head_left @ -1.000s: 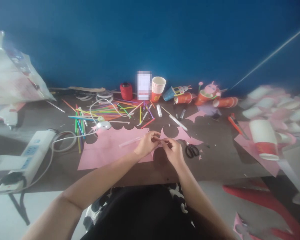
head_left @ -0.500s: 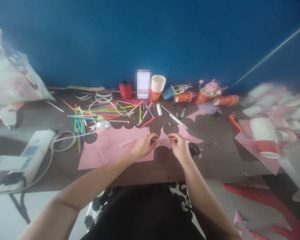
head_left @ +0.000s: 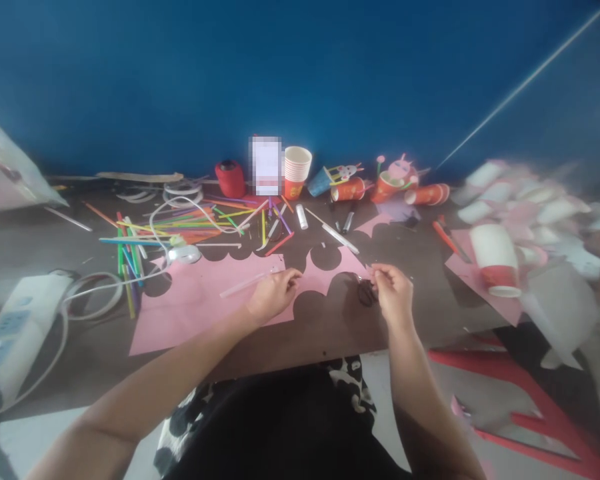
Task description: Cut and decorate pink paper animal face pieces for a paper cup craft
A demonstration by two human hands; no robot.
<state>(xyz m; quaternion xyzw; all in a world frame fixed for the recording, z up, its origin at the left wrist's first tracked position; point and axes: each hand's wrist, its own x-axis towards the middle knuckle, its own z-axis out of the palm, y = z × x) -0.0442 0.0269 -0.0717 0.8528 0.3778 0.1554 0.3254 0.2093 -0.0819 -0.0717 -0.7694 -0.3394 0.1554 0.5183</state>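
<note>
My left hand (head_left: pixel 274 293) is over the pink paper sheet (head_left: pixel 180 300), thumb and fingers pinched together; whatever is between them is too small to make out. Pinched too, my right hand (head_left: pixel 394 293) is by the right tip of the scalloped pink paper (head_left: pixel 320 273), and I cannot make out what its fingers hold. Black-handled scissors (head_left: pixel 365 292) lie just left of the right hand, partly hidden by it. Round cut-outs notch the paper's edges. A translucent strip (head_left: pixel 243 285) rests on the sheet beside my left hand.
Colourful sticks (head_left: pixel 200 223), a white cable and a power strip (head_left: pixel 23 320) fill the left. Behind stand a red spool (head_left: pixel 230 180), stacked paper cups (head_left: pixel 297 173) and decorated cups (head_left: pixel 387 187). A glue stick (head_left: pixel 301 217), a utility knife (head_left: pixel 450 237) and a white cup (head_left: pixel 495 257) lie rightward.
My right hand has moved right, away from my left hand, to beside the scissors. My left hand stays over the pink sheet. The view has shifted slightly to the right.
</note>
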